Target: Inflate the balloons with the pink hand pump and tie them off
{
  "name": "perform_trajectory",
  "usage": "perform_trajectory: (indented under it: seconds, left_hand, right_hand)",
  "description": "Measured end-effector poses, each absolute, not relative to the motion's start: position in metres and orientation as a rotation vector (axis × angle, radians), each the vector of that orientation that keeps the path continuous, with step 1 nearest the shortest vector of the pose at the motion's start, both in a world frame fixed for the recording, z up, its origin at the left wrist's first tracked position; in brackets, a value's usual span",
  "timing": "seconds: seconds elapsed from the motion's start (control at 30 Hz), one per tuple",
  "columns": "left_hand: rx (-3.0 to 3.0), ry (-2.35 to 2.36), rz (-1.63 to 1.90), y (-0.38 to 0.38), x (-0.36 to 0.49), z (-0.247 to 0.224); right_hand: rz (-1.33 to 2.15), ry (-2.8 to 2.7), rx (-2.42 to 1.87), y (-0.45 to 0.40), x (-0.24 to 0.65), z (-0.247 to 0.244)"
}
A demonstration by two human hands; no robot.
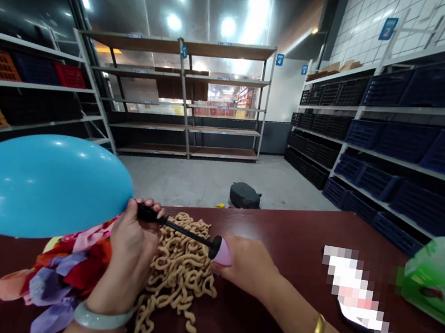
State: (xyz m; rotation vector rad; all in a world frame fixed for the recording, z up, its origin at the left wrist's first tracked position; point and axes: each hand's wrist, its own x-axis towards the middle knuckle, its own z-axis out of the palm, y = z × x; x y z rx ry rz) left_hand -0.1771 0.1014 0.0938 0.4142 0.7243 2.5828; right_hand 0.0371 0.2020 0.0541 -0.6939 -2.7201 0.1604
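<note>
A large blue balloon [44,186], inflated, fills the left side, its neck at the fingertips of my left hand [135,240]. That hand is closed around the black nozzle end of a hand pump [190,233] and the balloon's neck. My right hand [247,263] grips the pump's pink and black end, with the black rod showing between the two hands. Uninflated balloons [61,276] in red, purple, pink and orange lie in a pile left of my left wrist. Beneath the pump is a heap of tan, curly strands [181,267].
On the dark red table [289,227], a phone-like object with a blurred screen [356,294] lies to the right, beside a green plastic package [441,280]. A dark bag [245,195] sits on the floor beyond. Shelves with crates [396,137] stand around.
</note>
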Motion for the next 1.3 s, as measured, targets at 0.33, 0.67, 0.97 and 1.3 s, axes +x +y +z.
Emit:
perform_trajectory:
  seconds: [0.33,0.67,0.97,1.3]
  left_hand:
    - [0.455,0.795,2.546,0.127,-0.124,0.061]
    - [0.466,0.774,2.416,0.13,-0.075,0.053]
    - [0.467,0.773,2.435,0.125,-0.124,0.067]
    - [0.272,0.761,2.561,0.102,-0.184,0.089]
  right_hand:
    - [0.147,-2.705,-0.696,0.205,0.04,0.049]
    - [0.156,-2.728,-0.726,0.197,0.038,0.054]
    - [0.185,-2.706,-0.738,0.198,0.036,0.054]
    - [0.162,-2.661,-0.699,0.204,0.039,0.052]
